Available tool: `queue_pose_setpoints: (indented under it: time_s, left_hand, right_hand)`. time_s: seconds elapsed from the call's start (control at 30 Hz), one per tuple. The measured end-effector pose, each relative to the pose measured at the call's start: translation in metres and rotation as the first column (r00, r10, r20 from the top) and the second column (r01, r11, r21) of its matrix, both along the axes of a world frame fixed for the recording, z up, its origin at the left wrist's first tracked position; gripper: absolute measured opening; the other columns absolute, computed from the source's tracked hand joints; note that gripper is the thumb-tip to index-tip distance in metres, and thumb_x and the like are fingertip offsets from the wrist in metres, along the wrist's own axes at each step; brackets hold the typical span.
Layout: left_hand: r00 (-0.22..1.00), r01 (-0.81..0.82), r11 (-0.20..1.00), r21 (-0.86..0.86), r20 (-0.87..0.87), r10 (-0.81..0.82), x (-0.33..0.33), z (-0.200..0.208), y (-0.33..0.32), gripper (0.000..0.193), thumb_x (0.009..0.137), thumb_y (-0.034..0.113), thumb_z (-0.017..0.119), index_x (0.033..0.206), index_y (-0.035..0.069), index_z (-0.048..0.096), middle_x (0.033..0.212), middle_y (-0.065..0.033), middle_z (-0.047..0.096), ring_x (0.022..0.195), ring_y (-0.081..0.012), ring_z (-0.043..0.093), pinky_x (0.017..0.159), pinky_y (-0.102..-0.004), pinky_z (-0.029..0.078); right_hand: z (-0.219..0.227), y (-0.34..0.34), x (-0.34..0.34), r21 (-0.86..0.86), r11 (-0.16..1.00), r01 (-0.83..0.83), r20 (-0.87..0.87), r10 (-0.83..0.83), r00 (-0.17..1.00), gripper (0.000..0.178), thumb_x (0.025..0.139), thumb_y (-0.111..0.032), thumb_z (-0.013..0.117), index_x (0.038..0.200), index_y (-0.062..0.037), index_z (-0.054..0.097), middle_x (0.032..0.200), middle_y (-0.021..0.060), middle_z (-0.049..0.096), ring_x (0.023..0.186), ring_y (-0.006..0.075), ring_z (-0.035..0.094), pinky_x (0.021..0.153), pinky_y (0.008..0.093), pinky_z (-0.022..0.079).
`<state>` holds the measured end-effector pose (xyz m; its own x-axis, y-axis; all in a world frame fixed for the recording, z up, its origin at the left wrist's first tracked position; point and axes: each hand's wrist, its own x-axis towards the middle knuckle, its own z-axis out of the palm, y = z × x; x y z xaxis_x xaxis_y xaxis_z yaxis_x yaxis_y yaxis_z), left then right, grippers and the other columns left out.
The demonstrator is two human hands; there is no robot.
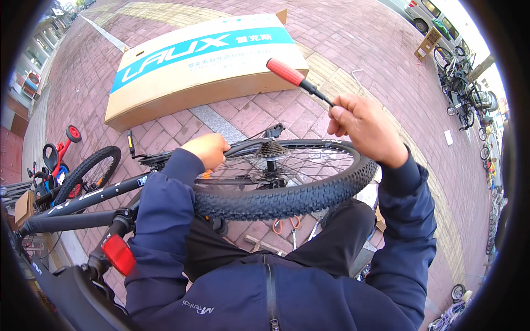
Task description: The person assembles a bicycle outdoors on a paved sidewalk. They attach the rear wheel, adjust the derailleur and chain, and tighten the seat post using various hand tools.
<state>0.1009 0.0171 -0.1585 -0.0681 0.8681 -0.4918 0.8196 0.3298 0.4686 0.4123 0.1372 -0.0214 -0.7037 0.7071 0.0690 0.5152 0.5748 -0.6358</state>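
My right hand (pixel 364 124) grips the black shaft of a screwdriver with a red handle (pixel 287 71), held in the air above the rear wheel (pixel 287 198) of a black bicycle. That wheel has a knobby black tyre and a sprocket cluster (pixel 270 150) at its hub. My left hand (pixel 210 150) rests closed on the wheel's far rim, left of the sprockets. The bicycle's black frame (pixel 94 196) runs off to the left toward the front wheel (pixel 91 171). A red reflector (pixel 117 254) sits near my left elbow.
A long cardboard box (pixel 204 60) with a blue stripe lies on the red brick paving beyond the wheel. A red child's tricycle (pixel 58 157) stands at the left. Pliers with orange handles (pixel 287 226) lie under the wheel. Parked bicycles (pixel 461 88) line the right edge.
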Motion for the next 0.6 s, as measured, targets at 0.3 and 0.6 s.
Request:
queue_pose_setpoints:
  time_s: [0.3,0.6]
  left_hand:
    - [0.988,-0.029,0.924,0.382,0.152,-0.032,-0.014,0.062,0.046,0.054,0.098,0.049,0.062,0.093,-0.003,0.075,0.088,-0.0241,0.072,0.088,-0.0366,0.070,0.084,-0.0428,0.053]
    - [0.990,0.109,0.700,0.706,-0.015,-0.139,0.019,0.052,0.050,0.059,0.083,0.046,0.081,0.118,0.000,0.066,0.100,-0.0208,0.072,0.091,-0.0360,0.069,0.084,-0.0404,0.053]
  right_hand:
    - [-0.059,-0.007,-0.003,0.365,0.924,0.112,-0.198,-0.041,0.979,0.012,0.101,-0.015,0.057,0.095,-0.0054,0.061,0.078,0.0204,0.066,0.075,0.0425,0.066,0.066,0.0499,0.049]
    - [-0.147,-0.019,0.030,-0.033,0.861,0.507,-0.735,-0.365,0.572,0.023,0.108,-0.014,0.049,0.102,-0.0001,0.067,0.091,0.0066,0.072,0.081,0.0132,0.065,0.077,0.0283,0.053]
